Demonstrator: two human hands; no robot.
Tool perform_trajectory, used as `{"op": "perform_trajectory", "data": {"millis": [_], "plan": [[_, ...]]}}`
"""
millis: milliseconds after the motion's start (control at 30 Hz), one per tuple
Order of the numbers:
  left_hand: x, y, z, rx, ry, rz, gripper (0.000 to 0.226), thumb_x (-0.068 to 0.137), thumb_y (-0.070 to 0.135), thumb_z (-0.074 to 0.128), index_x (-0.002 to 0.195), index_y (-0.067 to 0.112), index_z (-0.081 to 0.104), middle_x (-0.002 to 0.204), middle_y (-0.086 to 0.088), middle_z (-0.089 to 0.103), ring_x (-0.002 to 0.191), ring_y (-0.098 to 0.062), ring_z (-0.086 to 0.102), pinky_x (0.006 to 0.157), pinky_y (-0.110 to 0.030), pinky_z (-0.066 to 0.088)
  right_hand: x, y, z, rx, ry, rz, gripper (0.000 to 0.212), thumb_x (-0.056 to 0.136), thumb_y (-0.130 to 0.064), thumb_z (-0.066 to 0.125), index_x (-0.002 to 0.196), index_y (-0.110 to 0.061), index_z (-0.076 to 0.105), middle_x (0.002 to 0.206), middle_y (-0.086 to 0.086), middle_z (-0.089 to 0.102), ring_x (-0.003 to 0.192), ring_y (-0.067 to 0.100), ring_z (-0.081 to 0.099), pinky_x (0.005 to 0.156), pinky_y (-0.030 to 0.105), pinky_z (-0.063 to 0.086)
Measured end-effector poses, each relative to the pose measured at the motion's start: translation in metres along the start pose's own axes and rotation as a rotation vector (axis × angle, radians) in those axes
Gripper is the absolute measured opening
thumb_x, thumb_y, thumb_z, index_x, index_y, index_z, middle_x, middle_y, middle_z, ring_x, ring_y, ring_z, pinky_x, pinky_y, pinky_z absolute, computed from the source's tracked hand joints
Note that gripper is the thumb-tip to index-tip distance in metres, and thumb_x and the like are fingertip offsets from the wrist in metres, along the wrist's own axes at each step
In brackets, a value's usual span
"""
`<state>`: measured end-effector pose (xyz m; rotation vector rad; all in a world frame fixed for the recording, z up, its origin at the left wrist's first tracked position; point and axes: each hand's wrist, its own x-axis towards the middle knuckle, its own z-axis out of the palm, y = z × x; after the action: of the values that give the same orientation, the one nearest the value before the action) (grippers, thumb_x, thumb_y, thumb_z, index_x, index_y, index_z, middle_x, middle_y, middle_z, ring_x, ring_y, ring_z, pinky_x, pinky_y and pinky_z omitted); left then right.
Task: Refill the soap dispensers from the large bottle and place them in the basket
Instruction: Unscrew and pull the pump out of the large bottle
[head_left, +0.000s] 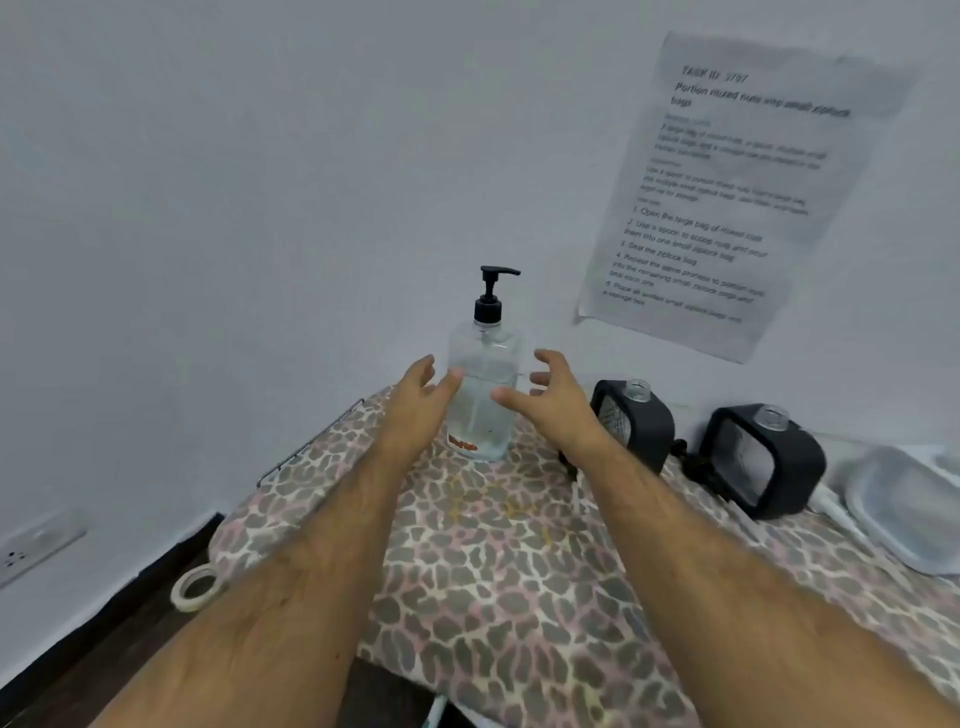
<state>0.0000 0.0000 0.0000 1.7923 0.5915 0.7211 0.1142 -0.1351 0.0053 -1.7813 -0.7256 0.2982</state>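
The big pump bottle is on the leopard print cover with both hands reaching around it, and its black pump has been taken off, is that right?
Not quite. The head view shows the black pump still screwed onto the big pump bottle. The rest holds: it stands on the leopard print cover, with the left hand and right hand reaching around it, fingers spread.

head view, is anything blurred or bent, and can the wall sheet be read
Head view: wide-angle bend at the edges; light soft and even, without hard shadows; the wall sheet is soft, only its larger lines legible; the dispensers and the tray at right are smeared; the large bottle is fairly sharp.
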Motion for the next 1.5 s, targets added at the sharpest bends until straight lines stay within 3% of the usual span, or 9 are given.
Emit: {"op": "perform_trajectory", "data": {"millis": [67,167,400,667,967,1133,1333,1400,1500], "plan": [[0.01,-0.003,0.005,-0.091,-0.005,0.016,0.059,0.097,0.045,0.051,0.148,0.017,0.039,0.149,-0.004,0.044,0.132,-0.018,0.047,0.104,-0.031,0.041,0.012,0.004,0.008,0.053,-0.031,-0.023,0.086,0.079,-0.031,0.082,0.147,-0.019,0.031,0.135,0.002,0.047,0.124,0.021,0.049,0.103,0.04,0.046],[0.015,-0.013,0.015,-0.225,-0.065,0.07,0.034,0.099,0.038,0.05,0.127,0.019,0.06,0.12,0.003,0.068,0.108,-0.012,0.066,0.086,-0.025,0.055,0.024,0.02,0.024,0.036,-0.03,-0.08,0.06,0.081,-0.029,0.079,0.131,-0.018,0.047,0.123,0.0,0.061,0.115,0.018,0.06,0.095,0.035,0.052],[0.002,-0.011,0.027,-0.236,-0.012,0.138,0.028,0.099,0.024,0.054,0.122,0.012,0.065,0.108,0.002,0.073,0.099,-0.011,0.07,0.085,-0.028,0.057,0.016,0.032,0.025,0.041,0.062,-0.123,0.05,0.081,-0.034,0.078,0.123,-0.018,0.055,0.119,-0.004,0.063,0.113,0.012,0.059,0.097,0.041,0.052],[-0.068,0.021,0.04,-0.221,-0.074,0.14,0.028,0.097,0.026,0.058,0.116,0.009,0.068,0.103,-0.001,0.075,0.094,-0.014,0.072,0.075,-0.028,0.058,-0.059,0.02,-0.027,0.055,0.053,-0.126,0.049,0.077,-0.036,0.081,0.117,-0.019,0.059,0.113,-0.006,0.067,0.106,0.011,0.064,0.093,0.041,0.055],[-0.172,0.056,0.094,-0.281,-0.242,0.076,0.027,0.089,0.026,0.069,0.113,0.014,0.067,0.104,-0.005,0.074,0.096,-0.022,0.072,0.08,-0.049,0.059,-0.187,0.028,-0.126,0.04,0.12,-0.116,0.05,0.073,-0.036,0.084,0.116,-0.021,0.065,0.111,-0.008,0.071,0.103,0.006,0.066,0.091,0.037,0.056],[-0.213,0.065,0.135,-0.29,-0.32,0.053,0.031,0.086,0.029,0.073,0.114,0.017,0.067,0.105,-0.003,0.074,0.097,-0.021,0.071,0.081,-0.052,0.058,-0.235,0.044,-0.167,0.029,0.18,-0.056,0.041,0.076,-0.024,0.083,0.112,-0.021,0.064,0.107,-0.008,0.071,0.099,0.006,0.067,0.092,0.039,0.055],[-0.234,0.071,0.165,-0.299,-0.385,0.071,0.029,0.085,0.027,0.073,0.114,0.021,0.069,0.109,0.0,0.073,0.102,-0.019,0.069,0.087,-0.047,0.057,-0.259,0.054,-0.194,0.031,0.204,-0.009,0.052,0.071,-0.029,0.08,0.119,-0.022,0.062,0.112,-0.007,0.07,0.103,0.01,0.066,0.094,0.043,0.054],[-0.236,0.071,0.169,-0.289,-0.379,0.07,0.03,0.086,0.025,0.073,0.115,0.022,0.068,0.112,0.0,0.072,0.103,-0.016,0.069,0.085,-0.038,0.059,-0.262,0.058,-0.198,0.054,0.192,0.004,0.058,0.067,-0.034,0.079,0.121,-0.022,0.061,0.113,-0.006,0.07,0.105,0.012,0.067,0.095,0.045,0.054],[-0.237,0.081,0.166,-0.243,-0.405,0.103,0.05,0.082,0.036,0.073,0.127,0.017,0.061,0.124,0.001,0.066,0.111,-0.01,0.064,0.09,-0.026,0.055,-0.263,0.057,-0.201,0.063,0.167,-0.003,0.059,0.069,-0.036,0.081,0.122,-0.024,0.059,0.114,-0.006,0.07,0.105,0.012,0.067,0.095,0.044,0.054]]}}
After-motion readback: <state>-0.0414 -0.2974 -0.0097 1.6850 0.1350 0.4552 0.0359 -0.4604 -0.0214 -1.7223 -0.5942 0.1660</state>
